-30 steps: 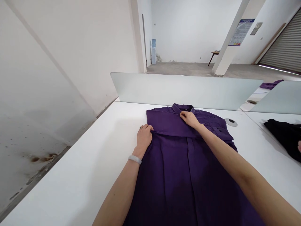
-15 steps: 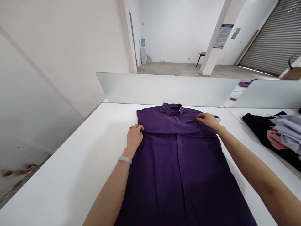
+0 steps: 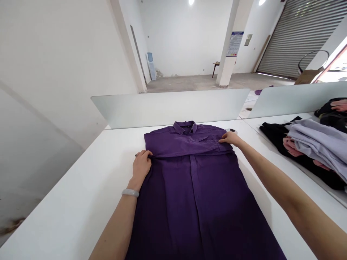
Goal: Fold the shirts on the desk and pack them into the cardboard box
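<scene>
A purple collared shirt (image 3: 179,202) lies front up on the white table (image 3: 89,180), its collar at the far end. Sleeve cloth is laid across the chest below the collar. At the left edge of that layer, my left hand (image 3: 142,164) pinches the cloth between thumb and fingers; a pale bangle circles the wrist. My right hand (image 3: 230,138) has its fingertips closed on the sleeve cloth near the right shoulder. Just behind the right hand, a small white and black round object (image 3: 231,131) is partly hidden. The shirt's lower end runs out of view.
A frosted divider (image 3: 168,108) stands along the table's far edge. To the right lie folded black clothes (image 3: 330,180) with pink patterns and a light grey garment (image 3: 317,139) on top. More dark clothing (image 3: 334,113) sits behind them. A wall (image 3: 54,79) borders the left side.
The camera has turned to the right, so the scene shifts left. My right hand has moved slightly down along the sleeve cloth, while my left hand keeps its hold at the left edge.
</scene>
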Demonstrator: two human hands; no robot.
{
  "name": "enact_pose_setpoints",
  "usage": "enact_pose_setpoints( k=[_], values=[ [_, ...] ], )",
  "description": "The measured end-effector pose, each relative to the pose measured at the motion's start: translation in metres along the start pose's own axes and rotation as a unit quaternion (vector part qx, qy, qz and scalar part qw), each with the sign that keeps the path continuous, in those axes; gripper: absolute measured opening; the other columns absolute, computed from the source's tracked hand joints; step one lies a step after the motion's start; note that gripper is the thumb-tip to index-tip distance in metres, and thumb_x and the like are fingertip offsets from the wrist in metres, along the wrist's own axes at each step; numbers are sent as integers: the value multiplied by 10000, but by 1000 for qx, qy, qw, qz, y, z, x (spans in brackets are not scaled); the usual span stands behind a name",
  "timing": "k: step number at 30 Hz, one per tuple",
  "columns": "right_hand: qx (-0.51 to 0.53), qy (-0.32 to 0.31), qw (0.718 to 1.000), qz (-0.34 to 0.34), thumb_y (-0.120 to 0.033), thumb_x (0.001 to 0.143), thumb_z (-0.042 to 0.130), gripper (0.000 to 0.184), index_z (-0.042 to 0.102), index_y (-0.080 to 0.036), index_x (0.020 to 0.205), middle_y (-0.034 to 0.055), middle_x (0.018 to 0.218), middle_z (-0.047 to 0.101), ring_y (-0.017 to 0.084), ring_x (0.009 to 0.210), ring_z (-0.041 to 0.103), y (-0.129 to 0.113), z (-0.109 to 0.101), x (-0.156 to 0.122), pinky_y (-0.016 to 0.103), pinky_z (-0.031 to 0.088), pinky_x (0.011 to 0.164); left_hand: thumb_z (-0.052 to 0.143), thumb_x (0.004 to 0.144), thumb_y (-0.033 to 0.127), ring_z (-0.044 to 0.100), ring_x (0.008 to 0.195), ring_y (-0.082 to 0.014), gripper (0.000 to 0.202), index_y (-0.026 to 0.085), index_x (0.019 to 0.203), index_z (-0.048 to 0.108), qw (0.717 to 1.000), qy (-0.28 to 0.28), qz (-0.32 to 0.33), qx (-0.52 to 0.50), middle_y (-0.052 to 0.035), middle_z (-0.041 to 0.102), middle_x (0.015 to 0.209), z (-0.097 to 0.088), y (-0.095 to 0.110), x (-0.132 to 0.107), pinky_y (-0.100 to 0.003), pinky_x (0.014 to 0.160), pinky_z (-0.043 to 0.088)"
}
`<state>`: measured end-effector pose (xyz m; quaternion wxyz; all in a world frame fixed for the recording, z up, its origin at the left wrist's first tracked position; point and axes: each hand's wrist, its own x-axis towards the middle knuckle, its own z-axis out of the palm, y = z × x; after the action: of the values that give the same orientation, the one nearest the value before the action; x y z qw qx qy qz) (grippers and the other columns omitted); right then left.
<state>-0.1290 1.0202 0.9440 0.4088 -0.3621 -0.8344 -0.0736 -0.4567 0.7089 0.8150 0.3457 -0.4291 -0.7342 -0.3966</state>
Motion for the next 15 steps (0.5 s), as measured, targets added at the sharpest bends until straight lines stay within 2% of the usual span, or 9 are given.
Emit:
enact_pose_setpoints(
  k=[3,9,12,15],
  values=[
    [4,1,1000,16,-284,681,729,142,712,-170,764,31,734,693,183,688,640,-6,6,-3,251,459,610,409,768,57,548,1044,-239,296,211,917,614,1000,-6,-3,0,-51,628,1042,0,-1,1,-351,906,444],
    [-2,93,995,30,-308,895,487,269,645,-158,1051,109,1022,683,234,952,618,-15,-4,-4,309,443,804,398,767,57,556,1047,-236,320,206,955,610,1000,-10,5,2,-57,624,1077,-1,-1,2,-355,910,447],
    [-7,119,991,53,-315,922,444,289,601,-166,1113,117,998,679,256,959,611,-13,-5,-6,335,435,812,396,762,52,552,1055,-248,346,203,991,608,1000,-4,5,-5,-62,622,1099,1,-3,2,-372,910,453],
    [-34,117,990,71,-310,903,480,292,584,-174,1140,129,982,677,280,934,615,-8,7,-18,355,439,787,395,754,45,553,1039,-262,358,205,986,616,1000,-2,14,-9,-63,621,1091,4,-6,3,-387,883,470]
  ],
)
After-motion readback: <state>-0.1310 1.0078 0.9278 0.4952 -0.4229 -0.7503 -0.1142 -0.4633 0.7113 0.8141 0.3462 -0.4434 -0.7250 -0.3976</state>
